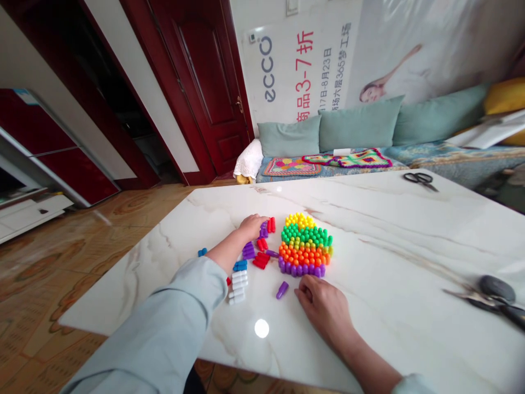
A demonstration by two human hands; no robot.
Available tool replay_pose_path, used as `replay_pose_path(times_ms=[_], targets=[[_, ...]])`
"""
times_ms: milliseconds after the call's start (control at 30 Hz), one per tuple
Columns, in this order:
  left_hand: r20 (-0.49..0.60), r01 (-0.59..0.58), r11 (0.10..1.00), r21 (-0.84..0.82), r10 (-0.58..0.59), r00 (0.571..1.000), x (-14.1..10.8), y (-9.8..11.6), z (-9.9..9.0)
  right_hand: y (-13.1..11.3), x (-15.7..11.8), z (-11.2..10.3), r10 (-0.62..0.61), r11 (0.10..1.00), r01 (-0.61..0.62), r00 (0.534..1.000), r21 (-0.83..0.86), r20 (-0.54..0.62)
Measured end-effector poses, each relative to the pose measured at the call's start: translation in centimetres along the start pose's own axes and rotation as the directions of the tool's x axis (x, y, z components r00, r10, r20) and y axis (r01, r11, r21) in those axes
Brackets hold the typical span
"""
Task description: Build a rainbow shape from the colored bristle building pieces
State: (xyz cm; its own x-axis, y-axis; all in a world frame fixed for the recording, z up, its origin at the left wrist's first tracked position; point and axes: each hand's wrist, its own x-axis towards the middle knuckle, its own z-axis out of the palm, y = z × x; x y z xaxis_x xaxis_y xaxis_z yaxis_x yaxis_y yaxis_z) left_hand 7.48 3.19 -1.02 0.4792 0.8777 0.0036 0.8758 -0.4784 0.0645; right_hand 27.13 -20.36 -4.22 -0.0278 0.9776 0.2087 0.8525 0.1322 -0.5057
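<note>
Standing pegs form a tight block of coloured rows: yellow pegs [301,220] at the far side, then green pegs [305,235], orange pegs [302,255] and a purple row [301,270] nearest me. My right hand [324,303] rests on the table against the near side of that row, fingers curled, with nothing visible in them. My left hand [252,225] reaches to a small purple group [263,230] beside red pegs [271,224]; its fingers are drawn together and their tips are partly hidden. One purple peg [282,290] lies alone between my hands.
Loose pegs lie left of the block: red [261,260], purple [248,250], blue [240,265] and white [238,287]. Scissors [490,298] lie at the right, another pair [420,179] at the far edge. Beyond the marble-patterned table [394,328] stands a sofa with cushions [359,123].
</note>
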Motion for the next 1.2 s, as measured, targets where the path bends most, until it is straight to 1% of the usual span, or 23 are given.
replay_pose_path(times_ms=[233, 400, 467, 533, 633, 733, 800, 833, 867, 900, 933, 967, 1000, 1033, 1100, 1167, 1200], targets=[[0.021, 0.06, 0.991, 0.116, -0.063, 0.998, -1.1, 0.9, -0.2, 0.1, 0.0, 0.2, -0.008, 1.0, 0.008, 1.0, 0.011, -0.012], [0.044, 0.104, 0.989, 0.106, -0.109, 0.993, -1.6, 0.9, -0.5, -0.1, 0.0, 0.0, -0.005, 1.0, 0.005, 1.0, 0.007, -0.013], [0.037, 0.123, 0.988, 0.092, -0.127, 0.991, -1.5, 1.0, -0.7, -0.1, 0.0, 0.0, -0.006, 1.0, 0.006, 1.0, 0.01, -0.014], [-0.001, 0.146, 0.987, 0.072, -0.146, 0.989, -1.6, 1.1, -0.8, 0.0, 0.0, 0.0, -0.006, 1.0, 0.006, 1.0, 0.014, -0.017], [-0.104, 0.174, 0.984, 0.021, -0.171, 0.98, -2.1, 1.4, -1.2, 0.1, 0.1, 0.0, -0.001, 1.0, 0.001, 1.0, 0.015, -0.018], [-0.209, 0.173, 0.984, -0.043, -0.179, 0.962, -3.6, 2.2, -1.6, 0.0, 0.2, 0.0, 0.006, 1.0, -0.006, 1.0, 0.012, -0.017], [-0.292, 0.128, 0.966, -0.225, -0.192, 0.937, -5.4, 3.2, -1.5, 0.0, 0.2, 0.0, 0.007, 1.0, -0.007, 1.0, 0.011, -0.018], [-0.332, 0.065, 0.905, -0.42, -0.219, 0.917, -6.5, 3.9, -1.4, -0.1, 0.2, 0.0, 0.007, 1.0, -0.007, 1.0, 0.01, -0.018], [-0.333, -0.011, 0.759, -0.651, -0.273, 0.902, -7.9, 4.7, -1.1, -0.1, 0.2, 0.1, 0.006, 1.0, -0.006, 1.0, 0.007, -0.017], [-0.265, -0.059, 0.561, -0.826, -0.293, 0.919, -9.4, 5.6, -0.8, 0.0, 0.2, 0.1, 0.005, 1.0, -0.005, 1.0, 0.005, -0.015], [-0.172, -0.063, 0.36, -0.931, -0.281, 0.944, -11.0, 6.5, -0.4, 0.0, 0.2, 0.1, 0.003, 1.0, -0.003, 1.0, 0.003, -0.013], [-0.078, -0.03, 0.202, -0.979, -0.234, 0.969, -12.5, 7.4, 0.0, 0.0, 0.2, 0.1, 0.0, 1.0, 0.0, 1.0, 0.002, -0.01], [-0.003, 0.014, 0.094, -0.996, -0.177, 0.984, -14.0, 8.3, 0.4, 0.0, 0.2, 0.1, -0.007, 1.0, 0.007, 1.0, 0.006, -0.005], [0.033, 0.036, 0.02, -0.999, -0.149, 0.988, -15.3, 9.2, 0.7, -0.1, 0.1, 0.0, -0.017, 1.0, 0.017, 1.0, 0.019, 0.004], [0.091, 0.078, -0.091, -0.993, -0.15, 0.985, -17.3, 10.6, 1.3, -0.3, -0.1, -0.4, -0.023, 0.995, 0.018, 0.999, 0.094, 0.043], [0.132, 0.109, -0.153, -0.982, -0.154, 0.979, -18.2, 11.7, 1.6, -0.8, -0.6, -1.0, -0.009, 0.96, -0.022, 0.994, 0.28, 0.107], [0.148, 0.121, -0.178, -0.977, -0.143, 0.979, -18.4, 12.1, 1.7, -1.2, -0.9, -1.3, -0.005, 0.915, -0.05, 0.991, 0.4, 0.136]])
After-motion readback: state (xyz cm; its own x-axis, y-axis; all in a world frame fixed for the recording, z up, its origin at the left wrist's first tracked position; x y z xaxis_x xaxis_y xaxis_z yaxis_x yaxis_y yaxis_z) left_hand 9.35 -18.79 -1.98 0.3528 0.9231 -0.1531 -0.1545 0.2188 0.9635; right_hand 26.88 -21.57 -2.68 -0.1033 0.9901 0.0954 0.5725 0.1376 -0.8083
